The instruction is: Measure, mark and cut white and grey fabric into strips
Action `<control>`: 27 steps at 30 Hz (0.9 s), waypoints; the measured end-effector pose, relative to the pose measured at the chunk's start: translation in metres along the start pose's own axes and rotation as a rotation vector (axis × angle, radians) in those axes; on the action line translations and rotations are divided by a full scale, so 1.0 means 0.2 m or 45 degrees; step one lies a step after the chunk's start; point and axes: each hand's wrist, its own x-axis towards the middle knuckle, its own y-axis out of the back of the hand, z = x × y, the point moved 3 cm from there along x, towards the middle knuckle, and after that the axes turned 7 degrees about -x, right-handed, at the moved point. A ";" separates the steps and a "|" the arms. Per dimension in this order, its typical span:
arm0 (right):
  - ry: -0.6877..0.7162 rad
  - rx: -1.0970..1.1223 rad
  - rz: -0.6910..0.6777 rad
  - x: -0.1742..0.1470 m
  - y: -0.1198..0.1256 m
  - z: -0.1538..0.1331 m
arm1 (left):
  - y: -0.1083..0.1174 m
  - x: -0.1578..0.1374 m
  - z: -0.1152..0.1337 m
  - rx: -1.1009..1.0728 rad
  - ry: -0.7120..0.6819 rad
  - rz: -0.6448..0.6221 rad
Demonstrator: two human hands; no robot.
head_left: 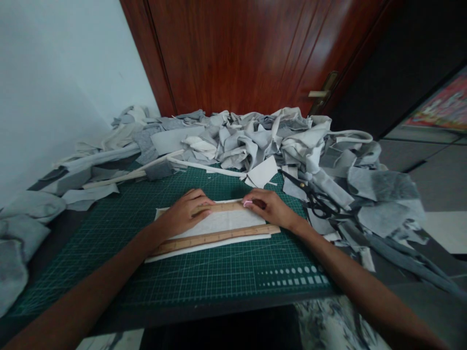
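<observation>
A pale fabric piece (228, 221) lies flat on the green cutting mat (204, 277), with two wooden rulers across it. My left hand (184, 211) grips the far ruler (228, 207) near its left end, thumb on the near side and fingers on the far side. At that ruler's right end, my right hand (270, 208) is closed in a pinch on a small pink-and-white piece (247, 202) that looks like tailor's chalk. The near ruler (219, 236) rests along the fabric's front edge, and neither hand holds it.
Grey and white fabric scraps (237, 141) are heaped along the back and both sides. Black scissors (317, 201) lie right of my right hand. A white strip (219, 169) curves across the mat's far part. Behind stands a brown door (233, 58).
</observation>
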 end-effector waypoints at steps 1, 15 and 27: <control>0.006 0.015 -0.008 0.01 -0.01 -0.01 | 0.00 0.00 0.00 -0.004 -0.006 -0.008; -0.026 -0.024 0.078 0.01 -0.12 -0.01 | -0.01 0.00 0.00 0.000 -0.006 -0.006; -0.002 -0.072 0.043 0.02 -0.12 -0.03 | -0.01 0.00 0.00 0.049 -0.039 -0.037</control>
